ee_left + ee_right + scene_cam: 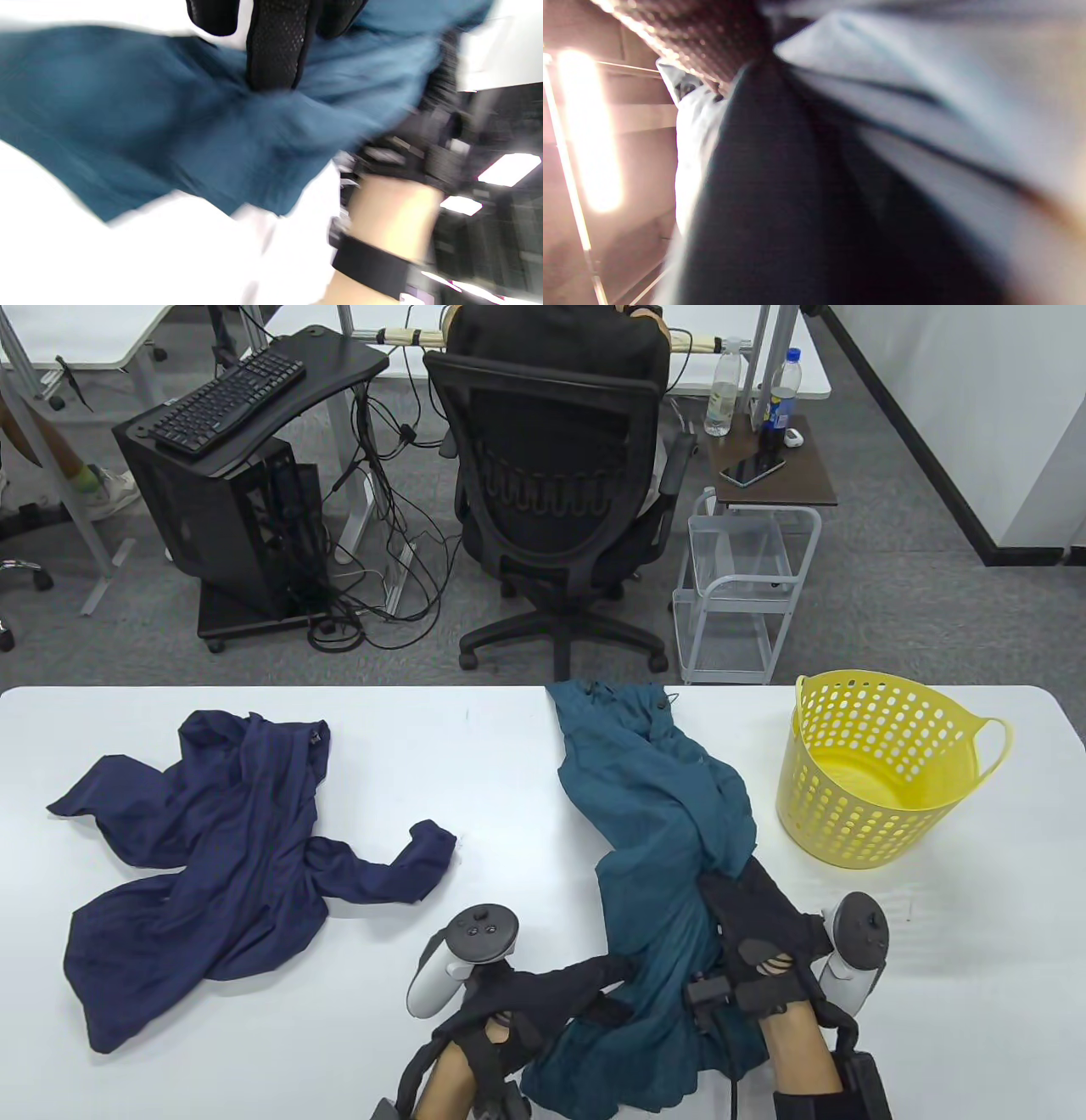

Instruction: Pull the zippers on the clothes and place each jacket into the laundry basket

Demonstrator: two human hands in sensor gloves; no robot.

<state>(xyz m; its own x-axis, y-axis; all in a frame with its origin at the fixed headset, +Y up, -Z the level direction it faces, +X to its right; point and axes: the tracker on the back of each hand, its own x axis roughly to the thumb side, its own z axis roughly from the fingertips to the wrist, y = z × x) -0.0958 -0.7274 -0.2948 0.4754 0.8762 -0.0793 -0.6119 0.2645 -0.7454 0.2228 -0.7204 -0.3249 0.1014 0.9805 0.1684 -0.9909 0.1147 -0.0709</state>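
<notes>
White and broad, the tabletop (pixel 475 780) runs across the table view, with grey carpet, a black mesh office chair (pixel 556 483) and a black keyboard (pixel 227 400) on a small desk behind it. A crumpled navy blue jacket (pixel 221 848) lies on the left half. A teal fabric jacket (pixel 653 848) stretches from the far edge down to the near edge, right of centre. A yellow perforated plastic laundry basket (pixel 882 780) stands upright near its upper right, holding nothing I can see. My left hand (pixel 551 988) reaches rightward with straight fingers pressing on the teal cloth's lower part. My right hand (pixel 755 933) rests on the same jacket higher up, its fingertips buried in a fold, so I cannot tell whether that grip is clenched on the cloth.

From the left wrist view, blurred, one gloved finger (pixel 275 46) presses flat into the teal cloth (pixel 169 127); my right forearm (pixel 390 212) shows at the right.

From the right wrist view, only blurred dark and pale fabric fills the frame.
</notes>
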